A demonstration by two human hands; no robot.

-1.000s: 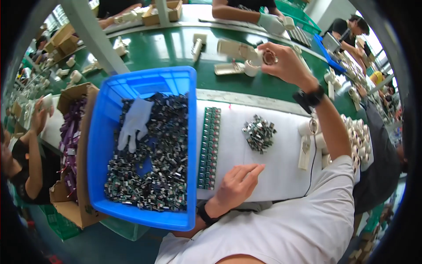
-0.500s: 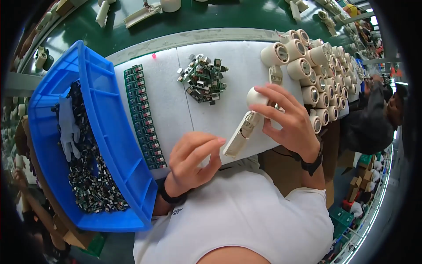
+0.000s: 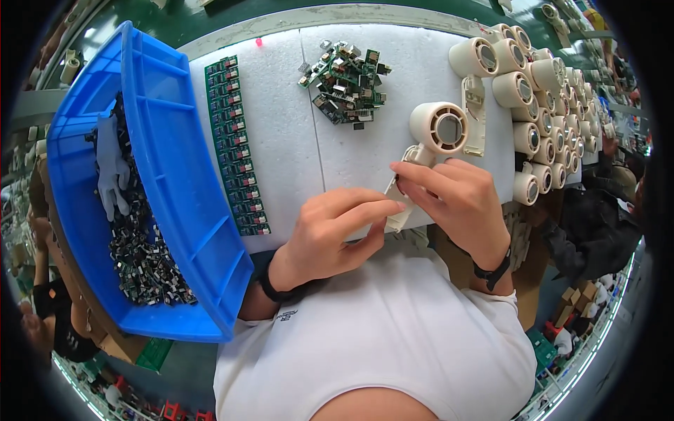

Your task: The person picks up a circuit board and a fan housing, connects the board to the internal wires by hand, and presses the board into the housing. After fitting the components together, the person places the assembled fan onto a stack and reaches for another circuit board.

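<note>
A cream handheld fan [image 3: 437, 128] lies across my fingers near the front edge of the white table, its round grille end pointing away from me. The handle is an opened half shell that runs down toward my body. My left hand [image 3: 335, 228] pinches the lower end of that handle between thumb and fingers. Further up the handle, my right hand [image 3: 463, 203] is closed with its fingertips on the shell near the neck. My fingers hide most of the handle's inside. Just beyond the right hand lies another cream handle part [image 3: 474, 116].
Many cream fan heads [image 3: 544, 105] are stacked at the right. Loose green circuit boards [image 3: 347, 84] form a heap at the far middle. A strip of joined boards [image 3: 235, 144] lies left. The blue crate [image 3: 165, 175] holds small parts and a grey glove [image 3: 111, 168].
The fan's grille has come into view, turned upward. My right hand has slid from its head down to the handle, and my left hand has come in onto the handle's lower end.
</note>
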